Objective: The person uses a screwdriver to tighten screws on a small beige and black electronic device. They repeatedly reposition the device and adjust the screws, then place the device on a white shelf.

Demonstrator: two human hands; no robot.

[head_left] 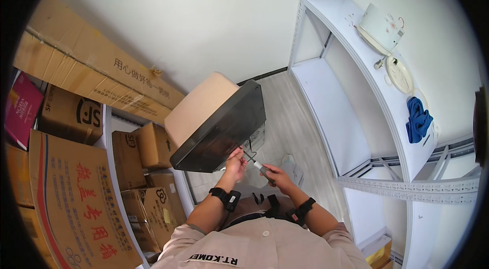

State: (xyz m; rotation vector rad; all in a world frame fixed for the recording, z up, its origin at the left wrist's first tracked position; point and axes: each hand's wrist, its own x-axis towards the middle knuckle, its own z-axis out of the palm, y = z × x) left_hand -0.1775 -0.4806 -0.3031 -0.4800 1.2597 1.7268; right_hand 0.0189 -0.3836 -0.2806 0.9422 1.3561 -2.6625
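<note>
A boxy appliance with a beige body [199, 107] and a black underside panel [224, 134] stands tilted in front of me, its underside turned toward me. My right hand [279, 177] is wrapped around the grey handle of a screwdriver [264, 169]. Its thin shaft points up and left toward the panel's lower edge. My left hand [235, 166] is closed in a pinch beside the shaft's far end, close against the panel; whatever lies between its fingertips is too small to make out. A dark cord [250, 146] hangs by the panel next to the shaft.
Cardboard boxes [84, 203] fill shelves on the left, with a long carton [102, 65] on top. White shelving [333, 116] on the right bears a white flowered appliance part [381, 29], a round cream lid [399, 74] and a blue cloth [418, 120]. Grey floor [290, 111] shows between.
</note>
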